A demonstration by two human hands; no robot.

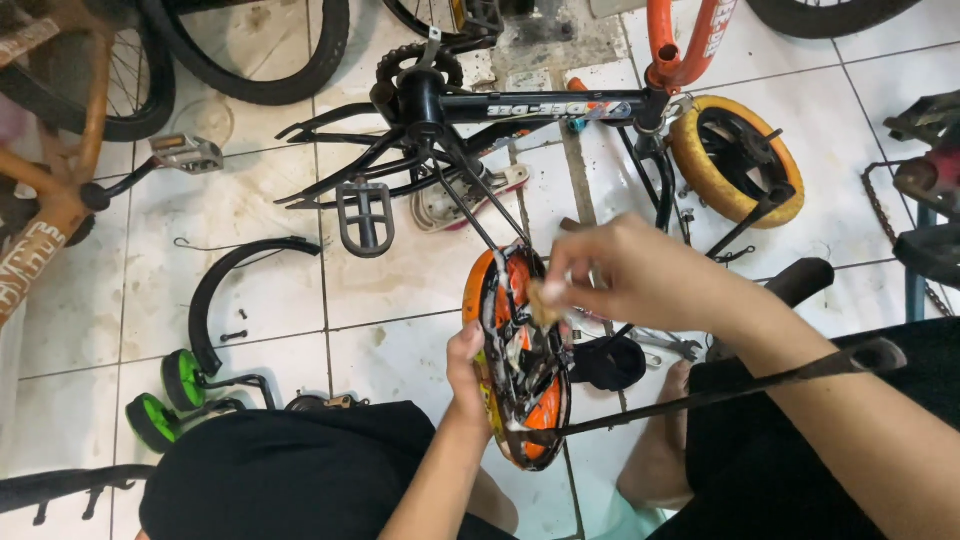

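My left hand [468,368] grips the left edge of an orange and black chain guard [518,385], which stays attached to a small upside-down black bicycle frame [470,120]. My right hand [640,275] reaches across from the right, fingers pinched on a small tan pad or cloth [545,300] pressed against the guard's upper part. A thin black stay [720,392] runs from the guard toward my right knee.
A yellow-tyred small wheel [735,160] sits in the fork at right. A loose black mudguard [235,280] and green training wheels [165,400] lie on the white tiled floor at left. An orange bicycle [50,190] stands far left; pedals [365,215] and a chain [885,215] are nearby.
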